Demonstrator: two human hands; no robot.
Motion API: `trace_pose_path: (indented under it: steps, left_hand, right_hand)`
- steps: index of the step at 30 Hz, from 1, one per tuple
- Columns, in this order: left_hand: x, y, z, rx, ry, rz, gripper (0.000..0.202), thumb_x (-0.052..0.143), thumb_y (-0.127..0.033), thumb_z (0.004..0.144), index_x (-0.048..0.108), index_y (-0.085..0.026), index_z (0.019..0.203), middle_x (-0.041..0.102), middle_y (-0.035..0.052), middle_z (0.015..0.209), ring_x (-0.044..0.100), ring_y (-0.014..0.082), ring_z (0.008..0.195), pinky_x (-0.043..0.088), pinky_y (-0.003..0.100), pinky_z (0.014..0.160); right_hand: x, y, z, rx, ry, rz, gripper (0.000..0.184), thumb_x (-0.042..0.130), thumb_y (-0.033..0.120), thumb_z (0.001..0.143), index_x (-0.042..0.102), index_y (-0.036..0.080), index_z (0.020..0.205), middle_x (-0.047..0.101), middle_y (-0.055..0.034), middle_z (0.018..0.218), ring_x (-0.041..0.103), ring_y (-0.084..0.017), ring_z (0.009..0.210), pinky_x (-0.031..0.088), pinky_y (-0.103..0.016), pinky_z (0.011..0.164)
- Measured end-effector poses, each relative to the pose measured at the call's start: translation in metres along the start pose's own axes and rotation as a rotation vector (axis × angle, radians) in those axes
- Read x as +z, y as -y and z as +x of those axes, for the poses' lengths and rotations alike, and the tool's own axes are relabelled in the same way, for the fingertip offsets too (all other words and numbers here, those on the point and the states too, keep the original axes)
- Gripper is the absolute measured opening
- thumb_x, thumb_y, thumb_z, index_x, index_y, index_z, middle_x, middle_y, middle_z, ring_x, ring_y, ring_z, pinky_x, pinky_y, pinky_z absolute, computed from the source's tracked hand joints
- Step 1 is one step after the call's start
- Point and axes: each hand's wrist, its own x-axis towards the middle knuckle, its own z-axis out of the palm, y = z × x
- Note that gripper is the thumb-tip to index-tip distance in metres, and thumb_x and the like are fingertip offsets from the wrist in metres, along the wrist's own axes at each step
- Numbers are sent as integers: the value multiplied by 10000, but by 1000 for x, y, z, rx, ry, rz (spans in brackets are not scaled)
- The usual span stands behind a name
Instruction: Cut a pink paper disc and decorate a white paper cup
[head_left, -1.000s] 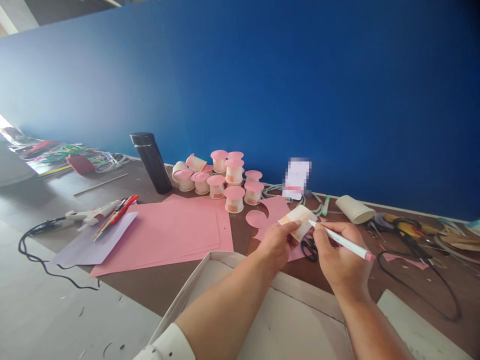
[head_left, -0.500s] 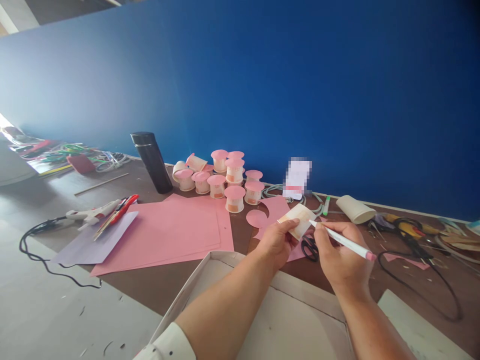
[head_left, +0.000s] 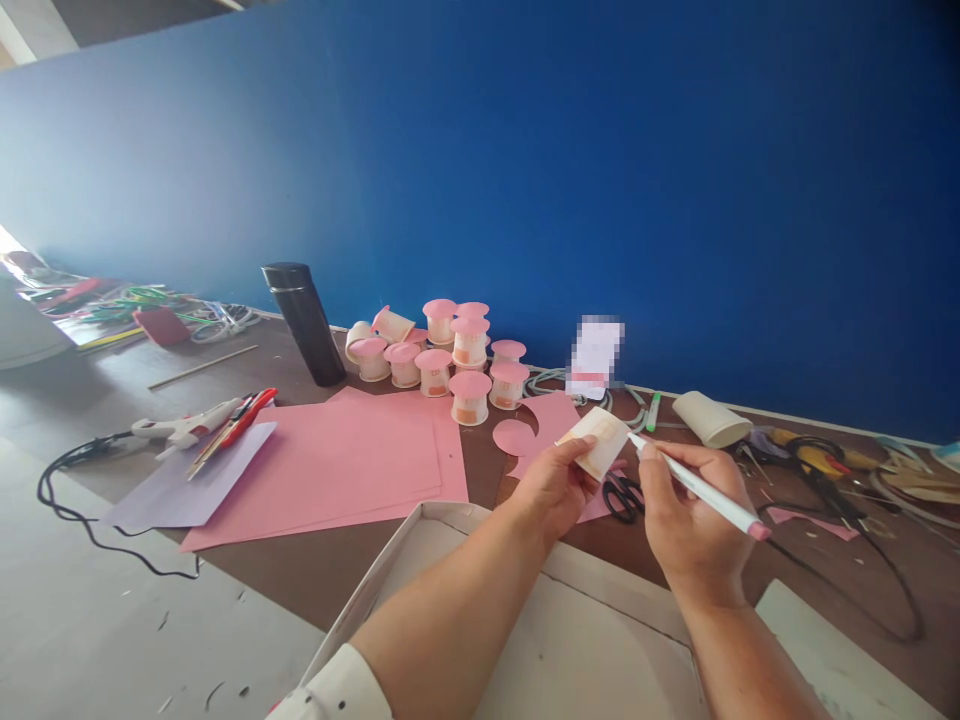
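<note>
My left hand (head_left: pixel 559 487) is closed around a small white paper cup (head_left: pixel 604 435) with faint orange print, tilted on its side above the table. In my right hand (head_left: pixel 694 525) is a white marker (head_left: pixel 705 490) with a pink end, gripped like a pen. Its tip points at the cup's right edge; whether it touches I cannot tell. Black-handled scissors (head_left: pixel 621 498) lie just below the cup, partly over cut pink paper (head_left: pixel 551 415). A pink paper disc (head_left: pixel 514 437) rests to the left of the cup.
Several paper cups topped with pink discs (head_left: pixel 470 385) stand against the blue wall (head_left: pixel 480 180). Left are a black bottle (head_left: pixel 306 325), pink sheets (head_left: pixel 352 450), a glue gun (head_left: pixel 187 427) and a red cutter (head_left: pixel 236 430). A shallow box (head_left: pixel 577 650) lies under my arms.
My right hand has drawn slightly right and down, taking the marker tip away from the cup's printed side. The cup has turned a little in my left hand.
</note>
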Motion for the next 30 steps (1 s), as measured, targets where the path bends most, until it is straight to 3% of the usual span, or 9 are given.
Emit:
trace_pose_path:
  steps: [30]
  left_hand:
    - [1, 2, 0, 11, -35, -4, 161, 658, -84, 724, 673, -109, 883, 692, 59, 838, 625, 94, 690, 466, 154, 567]
  right_hand:
    - [2, -5, -3, -40, 71, -2, 184, 628, 360, 808, 635, 180, 844, 673, -62, 814, 637, -202, 745, 500, -326, 697]
